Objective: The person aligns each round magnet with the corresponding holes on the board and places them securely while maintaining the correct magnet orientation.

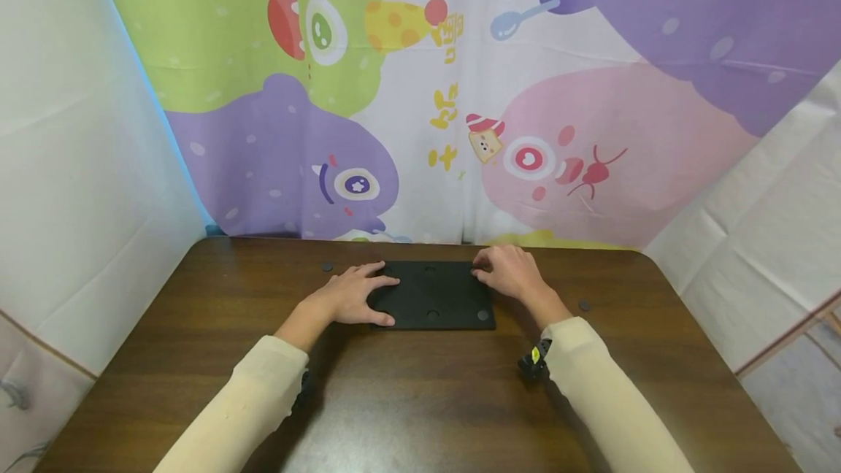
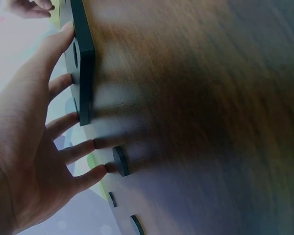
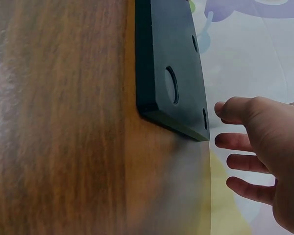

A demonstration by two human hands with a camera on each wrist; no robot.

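Note:
A black rectangular board (image 1: pixel 434 290) with round recesses lies on the table. One grey disc (image 1: pixel 482 315) sits in its near right recess. My left hand (image 1: pixel 351 294) rests over the board's left end, fingers spread, thumb on the near left part. My right hand (image 1: pixel 512 272) is at the far right corner with bent fingers; in the right wrist view, fingertips (image 3: pixel 223 141) are slightly apart from the corner recess (image 3: pixel 205 119), and no held piece shows there. A dark disc (image 2: pixel 120 161) lies beside the left hand's fingers in the left wrist view.
The brown wooden table (image 1: pixel 407 400) ends at a cartoon-printed curtain (image 1: pixel 420 188). One loose disc (image 1: pixel 585 305) lies to the right of the right hand. Further discs (image 2: pixel 137 225) lie left of the board. White sheets (image 1: pixel 59 166) hang at both sides.

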